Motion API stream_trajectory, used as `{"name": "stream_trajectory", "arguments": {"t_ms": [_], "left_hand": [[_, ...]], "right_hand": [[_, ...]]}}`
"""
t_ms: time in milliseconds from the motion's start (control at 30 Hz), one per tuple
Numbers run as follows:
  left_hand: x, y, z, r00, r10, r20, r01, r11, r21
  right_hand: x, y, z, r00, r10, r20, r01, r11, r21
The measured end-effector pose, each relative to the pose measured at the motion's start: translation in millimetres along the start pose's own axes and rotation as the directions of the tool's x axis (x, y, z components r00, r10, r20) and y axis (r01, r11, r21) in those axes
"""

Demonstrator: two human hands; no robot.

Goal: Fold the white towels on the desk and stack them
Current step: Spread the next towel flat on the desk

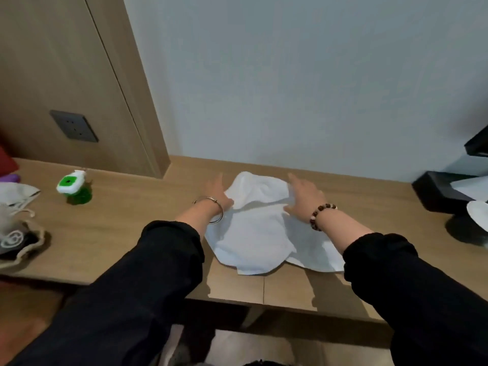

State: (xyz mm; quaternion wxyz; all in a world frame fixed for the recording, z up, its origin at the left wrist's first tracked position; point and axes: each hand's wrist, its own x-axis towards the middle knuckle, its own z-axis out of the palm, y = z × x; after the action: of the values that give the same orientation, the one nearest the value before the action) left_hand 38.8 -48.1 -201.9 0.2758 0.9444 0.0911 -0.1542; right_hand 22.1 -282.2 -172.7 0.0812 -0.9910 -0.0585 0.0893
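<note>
The wooden desk (pixel 132 220) bears white towels (pixel 253 233) — also a green bottle (pixel 74 188).

Towels (pixel 253 233) are lying on the desk (pixel 132 220) near its back edge; a bottle (pixel 74 188) is standing left, a bag (pixel 18 241) front-left.

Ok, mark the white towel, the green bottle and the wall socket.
white cloth towel (pixel 253 233): head view, its flat middle.
green bottle with white-and-green cap (pixel 69 184): head view, the cap.
dark grey wall socket (pixel 74 126): head view, faceplate centre.
</note>
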Motion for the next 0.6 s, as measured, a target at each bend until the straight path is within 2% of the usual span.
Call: {"name": "stream_trajectory", "arguments": {"t_ms": [100,267,367,467,600], "left_hand": [[-12.3,17.7,54.7,0.999,0.047,0.0,-0.046,0.996,0.074],[-33.0,35.3,118.6,0.989,-0.007,0.148,-0.02,0.983,0.181],[-31.7,29.7,139.2,0.984,-0.015,0.179,-0.022,0.978,0.206],[-25.8,11.1,151.3,0.984,-0.02,0.177,-0.023,0.972,0.235],[-9.3,-15.7,169.4,0.995,0.099,-0.023,-0.086,0.943,0.321]], "right_hand": [[-6.1,39.2,25.3,0.987,-0.053,0.152,0.059,0.998,-0.034],[-3.3,68.5,59.4,0.968,-0.074,0.241,0.085,0.996,-0.035],[-3.1,69.5,85.5,0.952,-0.053,0.3,0.059,0.998,-0.01],[-5.1,66.8,114.1,0.966,-0.054,0.254,0.056,0.998,0.0],[4.8,63.9,141.1,0.996,-0.074,0.047,0.077,0.996,-0.054]]}}
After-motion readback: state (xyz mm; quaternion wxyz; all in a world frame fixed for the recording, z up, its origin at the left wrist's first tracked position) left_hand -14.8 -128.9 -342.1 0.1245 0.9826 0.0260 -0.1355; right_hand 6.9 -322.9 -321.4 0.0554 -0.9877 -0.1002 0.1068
